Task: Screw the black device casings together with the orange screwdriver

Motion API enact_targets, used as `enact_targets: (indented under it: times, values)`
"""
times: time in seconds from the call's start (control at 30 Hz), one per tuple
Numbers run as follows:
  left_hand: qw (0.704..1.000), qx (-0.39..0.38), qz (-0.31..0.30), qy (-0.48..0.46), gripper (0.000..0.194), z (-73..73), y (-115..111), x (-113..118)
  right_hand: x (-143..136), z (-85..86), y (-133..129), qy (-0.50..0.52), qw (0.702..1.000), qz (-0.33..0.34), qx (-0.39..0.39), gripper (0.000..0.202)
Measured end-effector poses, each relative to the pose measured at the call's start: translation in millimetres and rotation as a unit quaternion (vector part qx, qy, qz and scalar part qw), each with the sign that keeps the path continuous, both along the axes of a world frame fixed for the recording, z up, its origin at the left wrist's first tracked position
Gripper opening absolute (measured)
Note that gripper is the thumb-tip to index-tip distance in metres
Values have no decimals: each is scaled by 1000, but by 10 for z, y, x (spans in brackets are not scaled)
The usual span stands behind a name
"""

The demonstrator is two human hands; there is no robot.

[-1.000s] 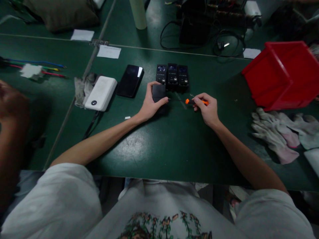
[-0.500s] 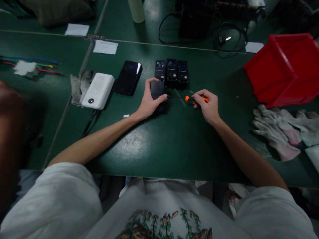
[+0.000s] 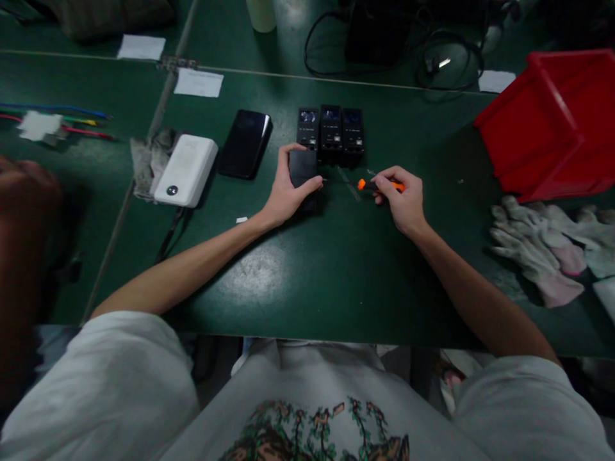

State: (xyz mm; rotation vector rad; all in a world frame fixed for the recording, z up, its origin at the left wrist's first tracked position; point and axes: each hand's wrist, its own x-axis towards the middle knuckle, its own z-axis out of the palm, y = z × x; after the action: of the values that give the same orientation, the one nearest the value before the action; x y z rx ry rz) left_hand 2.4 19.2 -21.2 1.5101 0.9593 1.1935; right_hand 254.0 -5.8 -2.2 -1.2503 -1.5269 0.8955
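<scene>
My left hand [image 3: 288, 186] is closed around a black box-shaped device [image 3: 302, 168], thumb on its near right side and fingers at its far end. In my right hand [image 3: 401, 195] is a screwdriver [image 3: 368, 185] with an orange and black handle, held level between thumb and fingers. Its thin shaft points left toward the device; whether the tip touches is too dark to tell. Three black modules with small screens, a left one [image 3: 307, 125], a middle one [image 3: 331, 131] and a right one [image 3: 353, 133], stand in a row just beyond my left hand.
A black phone [image 3: 245, 144] and a white power bank [image 3: 187, 169] with a cable lie to the left. At the right are a red bin [image 3: 542, 134] and grey work gloves [image 3: 533, 250]. Another person's hand [image 3: 29, 192] is at the far left, near coloured wires [image 3: 86, 132].
The whole view has shifted slightly, so the table things appear a little higher. Both hands keep their grips on the device and screwdriver, with hardly any movement between them.
</scene>
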Motion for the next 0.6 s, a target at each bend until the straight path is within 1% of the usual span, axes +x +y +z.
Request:
enact_targets:
  times: [0.13, 0.27, 0.43, 0.6]
  values:
    - [1000, 1, -2, 1, 60, -8, 5, -4, 5, -22, 8, -2, 1000, 4, -4, 27]
    - [1000, 1, -1, 6, 60, -26, 12, -8, 3, -39, 19, 0, 1000, -8, -8, 28]
    - [1000, 2, -1, 2, 61, -28, 13, -8, -5, -7, 6, 8, 1000, 2, -13, 25]
    - [1000, 8, 1, 4, 65, -12, 8, 1, -8, 9, 1, 10, 1000, 0, -2, 26]
